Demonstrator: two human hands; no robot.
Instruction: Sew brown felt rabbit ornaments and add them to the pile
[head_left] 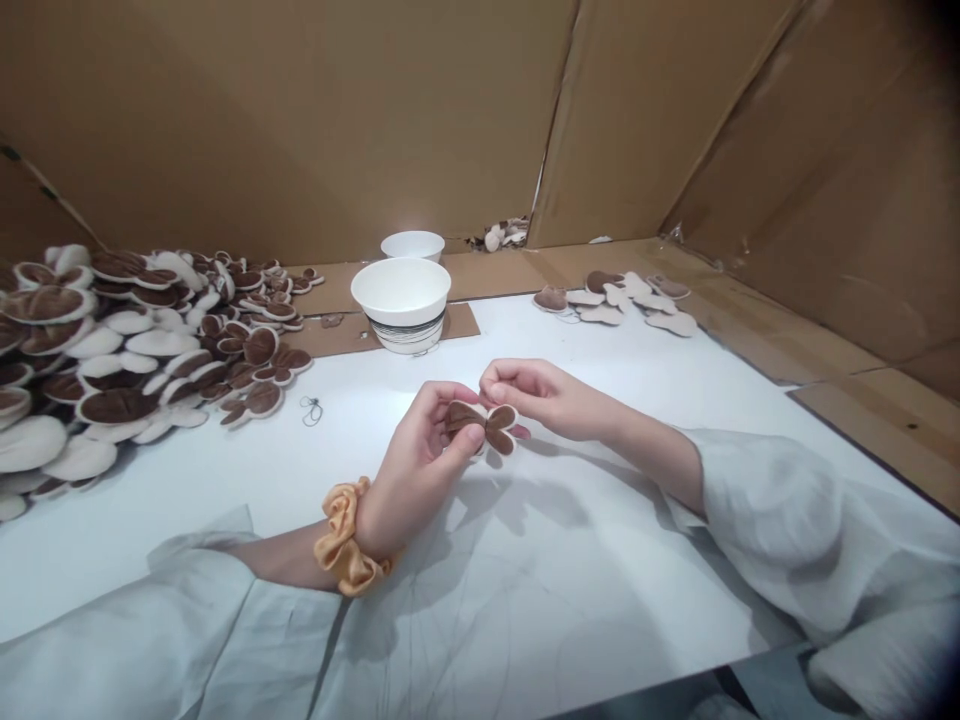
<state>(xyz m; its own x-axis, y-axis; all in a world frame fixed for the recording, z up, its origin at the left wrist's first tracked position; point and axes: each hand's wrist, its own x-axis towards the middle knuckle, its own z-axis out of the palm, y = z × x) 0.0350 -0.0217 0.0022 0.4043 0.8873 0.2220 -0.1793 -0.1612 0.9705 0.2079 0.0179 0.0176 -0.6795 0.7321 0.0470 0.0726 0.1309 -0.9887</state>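
Your left grip [420,455]: clasped on one brown-and-white bow [501,418], thumb across it, raised above the white desk [285,480]; orange scrunchie [351,540] on that arm. Your right grip [551,400]: fingertips pinched together at the bow's 12 o'clock edge; whether they hold anything, cannot tell. Around your bow: dark thread [310,410], one tangle, 9 o'clock; large pile [172,342] of brown and white pieces, 9 to 10 o'clock; white bowl [401,290], dark strands wound round it, 11 o'clock, second bowl [412,240] behind; small pile [637,287] of similar pieces, between 1 and 2 o'clock; cardboard walls [300,120] beyond.
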